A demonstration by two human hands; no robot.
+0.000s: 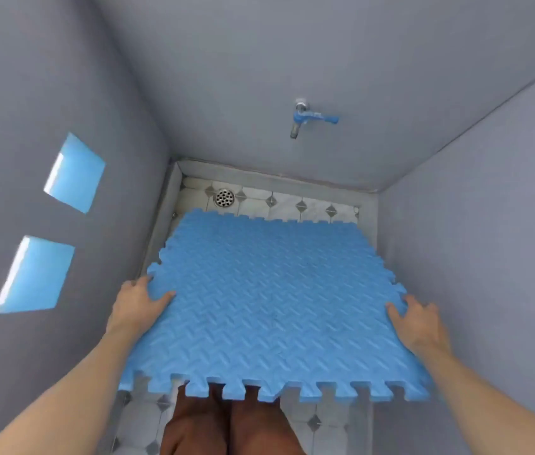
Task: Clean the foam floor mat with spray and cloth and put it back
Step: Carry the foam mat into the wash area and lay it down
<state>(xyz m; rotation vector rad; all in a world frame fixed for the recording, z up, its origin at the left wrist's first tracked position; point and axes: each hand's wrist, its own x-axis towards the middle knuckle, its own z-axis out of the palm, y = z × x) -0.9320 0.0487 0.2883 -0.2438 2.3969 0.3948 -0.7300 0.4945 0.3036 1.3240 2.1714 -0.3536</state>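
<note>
Now both hands, left hand and right hand, hold the foam mat by its sides.

1. Item: one blue foam floor mat, roughly square, with interlocking tab-and-notch edges on all visible sides.
2. Surface: raised herringbone tread pattern across the whole top face; no visible stains or tears.
3. Pose: top face up, lying almost flat, near edge raised clear of the tiled floor.
4. Position: between the two side walls, far edge near the round floor drain.
</note>
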